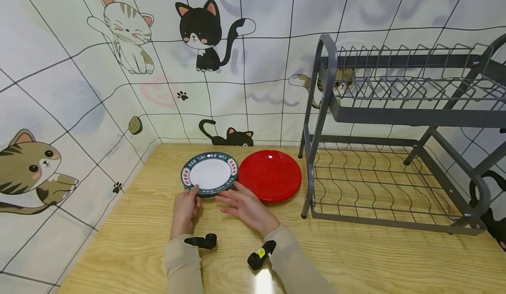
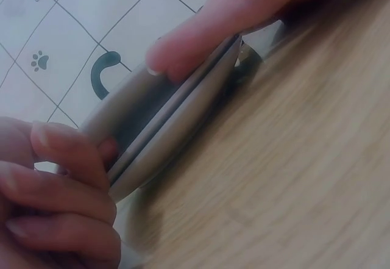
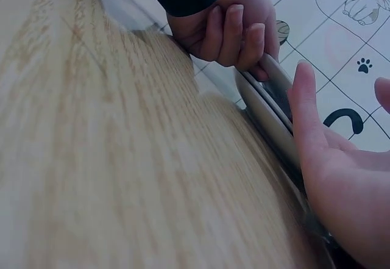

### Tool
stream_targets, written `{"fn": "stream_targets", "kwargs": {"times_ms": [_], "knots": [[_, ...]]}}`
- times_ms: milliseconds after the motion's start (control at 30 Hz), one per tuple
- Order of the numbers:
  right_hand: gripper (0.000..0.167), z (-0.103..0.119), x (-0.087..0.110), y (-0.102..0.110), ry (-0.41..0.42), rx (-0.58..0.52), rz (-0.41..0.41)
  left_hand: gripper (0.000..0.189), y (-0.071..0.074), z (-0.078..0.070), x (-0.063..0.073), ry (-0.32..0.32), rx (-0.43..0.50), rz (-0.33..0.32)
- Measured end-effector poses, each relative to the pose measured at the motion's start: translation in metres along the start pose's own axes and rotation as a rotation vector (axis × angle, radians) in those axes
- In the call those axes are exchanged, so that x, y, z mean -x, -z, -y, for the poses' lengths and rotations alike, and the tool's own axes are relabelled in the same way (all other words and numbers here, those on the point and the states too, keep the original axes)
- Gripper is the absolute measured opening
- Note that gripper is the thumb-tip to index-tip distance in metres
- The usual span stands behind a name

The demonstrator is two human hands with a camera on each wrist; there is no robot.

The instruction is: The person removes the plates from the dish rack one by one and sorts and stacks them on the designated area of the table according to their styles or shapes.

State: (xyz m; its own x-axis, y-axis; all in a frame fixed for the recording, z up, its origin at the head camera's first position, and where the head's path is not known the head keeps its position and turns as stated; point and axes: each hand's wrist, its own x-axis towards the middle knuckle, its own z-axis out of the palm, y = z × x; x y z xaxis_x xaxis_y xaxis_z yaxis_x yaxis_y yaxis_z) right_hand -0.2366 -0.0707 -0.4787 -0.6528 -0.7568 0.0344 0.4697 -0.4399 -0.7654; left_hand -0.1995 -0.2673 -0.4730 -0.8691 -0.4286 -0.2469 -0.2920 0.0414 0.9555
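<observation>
A white plate with a dark green lettered rim [image 1: 210, 173] tops a small stack at the back left of the table. My left hand [image 1: 186, 207] pinches its front-left edge, thumb on the rim and fingers curled underneath. Between the upper plate and the plate below [image 3: 259, 101] a narrow gap shows in the right wrist view. With fingers stretched out, my right hand [image 1: 249, 206] is at the stack's front-right edge; in the left wrist view its fingertips touch the plate's side. A red plate [image 1: 270, 175] lies just right of the stack, partly behind the right hand's fingers.
A grey two-tier dish rack [image 1: 391, 224] stands on the right of the wooden table [image 1: 130, 241], its wire shelves showing no dishes. A wall covering with cat drawings [image 1: 269, 66] rises behind and along the left side.
</observation>
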Motion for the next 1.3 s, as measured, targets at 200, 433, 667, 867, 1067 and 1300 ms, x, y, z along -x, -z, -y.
{"fn": "stream_targets", "kwargs": {"times_ms": [200, 433, 667, 867, 1067, 1300], "knots": [[0.065, 0.0024, 0.0021, 0.0002, -0.002, -0.002, -0.006, 0.042, 0.0005, 0.0014, -0.0009, -0.004, -0.015, 0.002], [0.068, 0.0034, 0.0028, 0.0008, -0.022, 0.005, -0.002, 0.044, 0.0, 0.0013, -0.0012, -0.016, -0.053, -0.01], [0.071, 0.0048, 0.004, -0.001, -0.032, 0.021, 0.006, 0.048, 0.0011, 0.0011, -0.0027, -0.018, -0.12, -0.05], [0.066, 0.0023, 0.0024, 0.0023, -0.055, 0.015, 0.001, 0.046, 0.0012, 0.0007, -0.0031, -0.003, -0.182, -0.077], [0.067, -0.0004, 0.0005, 0.0049, -0.059, 0.01, -0.005, 0.044, 0.0012, 0.0012, -0.0026, -0.013, -0.22, -0.084], [0.067, 0.0004, 0.0008, 0.0047, -0.031, -0.011, 0.001, 0.044, 0.0031, -0.0012, -0.0012, -0.028, -0.307, -0.088]]}}
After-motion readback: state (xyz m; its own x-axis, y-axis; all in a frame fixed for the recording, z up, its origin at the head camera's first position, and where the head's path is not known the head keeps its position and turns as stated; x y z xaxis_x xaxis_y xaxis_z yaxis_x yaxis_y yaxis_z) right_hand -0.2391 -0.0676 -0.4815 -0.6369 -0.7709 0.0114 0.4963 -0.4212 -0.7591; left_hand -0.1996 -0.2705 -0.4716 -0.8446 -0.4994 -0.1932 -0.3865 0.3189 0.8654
